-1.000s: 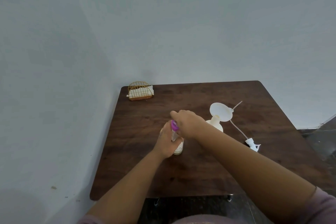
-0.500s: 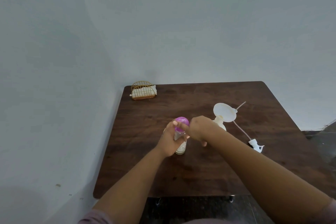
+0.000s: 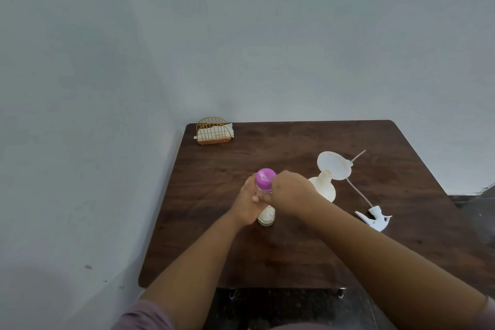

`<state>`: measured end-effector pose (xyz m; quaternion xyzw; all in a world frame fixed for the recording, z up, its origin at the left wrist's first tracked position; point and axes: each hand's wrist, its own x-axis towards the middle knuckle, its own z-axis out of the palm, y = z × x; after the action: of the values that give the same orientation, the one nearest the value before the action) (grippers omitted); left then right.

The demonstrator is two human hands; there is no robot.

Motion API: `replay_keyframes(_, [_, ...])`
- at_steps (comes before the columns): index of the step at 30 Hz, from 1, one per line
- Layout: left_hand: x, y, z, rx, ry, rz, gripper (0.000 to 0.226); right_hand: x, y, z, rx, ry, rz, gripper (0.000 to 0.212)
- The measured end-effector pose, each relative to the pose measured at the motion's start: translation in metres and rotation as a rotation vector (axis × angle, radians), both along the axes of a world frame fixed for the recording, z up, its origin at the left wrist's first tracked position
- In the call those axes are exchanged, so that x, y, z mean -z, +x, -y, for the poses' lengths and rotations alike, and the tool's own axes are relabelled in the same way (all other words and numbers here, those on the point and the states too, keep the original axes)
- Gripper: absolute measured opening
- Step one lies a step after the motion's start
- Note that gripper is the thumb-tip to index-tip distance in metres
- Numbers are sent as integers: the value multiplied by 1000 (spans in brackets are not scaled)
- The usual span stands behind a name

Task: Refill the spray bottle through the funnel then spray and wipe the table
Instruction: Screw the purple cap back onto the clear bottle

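Observation:
A clear refill bottle (image 3: 266, 216) with a pink cap (image 3: 265, 179) stands upright near the middle of the dark wooden table (image 3: 294, 257). My left hand (image 3: 247, 202) grips its body from the left. My right hand (image 3: 290, 194) curls against its upper part just below the cap, from the right. Right behind that hand stands the cream spray bottle (image 3: 322, 188) with a white funnel (image 3: 333, 165) tilted in its neck. The white spray head (image 3: 375, 220) with its long tube lies on the table to the right.
A gold wire holder with white napkins (image 3: 213, 131) stands at the far left corner. Grey walls run close along the table's left and far edges. Dark floor shows beyond the near and right edges.
My right hand has come off the top of the pink cap and dropped to the bottle's right side, leaving the cap in full view. My left hand has kept its grip.

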<state>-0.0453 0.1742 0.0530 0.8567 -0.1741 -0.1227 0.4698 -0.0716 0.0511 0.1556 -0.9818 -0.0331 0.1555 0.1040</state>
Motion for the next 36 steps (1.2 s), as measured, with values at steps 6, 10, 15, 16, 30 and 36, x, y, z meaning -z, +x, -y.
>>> replay_keyframes(6, [-3, 0, 3, 17, -13, -12, 46, 7, 5, 1, -321, -29, 299, 27])
replay_keyframes(10, [-2, -5, 1, -10, 44, -76, 66, 24, -2, -9, -73, -38, 284, 22])
replay_keyframes(15, [-2, -10, 2, -25, -22, 36, 38, 4, 4, 2, -58, 61, 41, 36])
replay_keyframes(16, [-3, -8, 1, -30, -39, 56, 40, -1, 6, 4, -148, 45, -66, 24])
replay_keyframes(30, [9, -1, 7, -31, 29, -35, 59, 31, 8, -5, -106, -114, 231, 45])
replay_keyframes(36, [16, -4, 8, -23, 50, -33, 58, -2, 10, 5, 58, -98, 115, 67])
